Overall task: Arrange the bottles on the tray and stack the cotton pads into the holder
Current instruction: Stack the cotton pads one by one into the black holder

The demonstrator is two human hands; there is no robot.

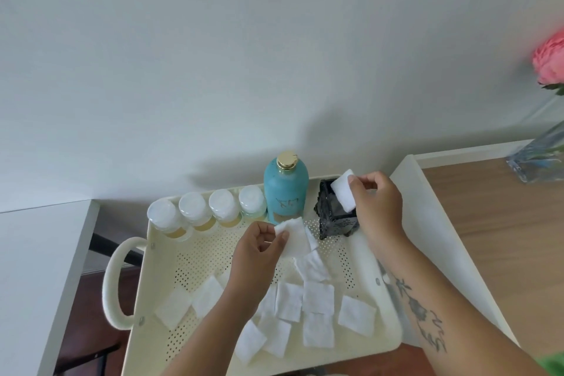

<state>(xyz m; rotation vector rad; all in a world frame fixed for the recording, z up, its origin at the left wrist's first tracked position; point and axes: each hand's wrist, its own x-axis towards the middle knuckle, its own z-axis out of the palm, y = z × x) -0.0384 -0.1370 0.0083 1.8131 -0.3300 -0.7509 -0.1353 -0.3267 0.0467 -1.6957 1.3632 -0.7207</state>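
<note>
White wall backs the tray (143,299), bottles (219,207) lining its far rim. Right hand (377,201) pinches a pad (345,194) at the holder (337,217); left hand (259,249) pinches another pad (293,233) over open tray.

Cream perforated tray (195,256): four small clear-capped bottles (207,212) and a tall teal bottle (286,189) upright along the far rim; dark ornate holder (337,217) beside them; white square cotton pads (317,299) scattered across the near half.
</note>
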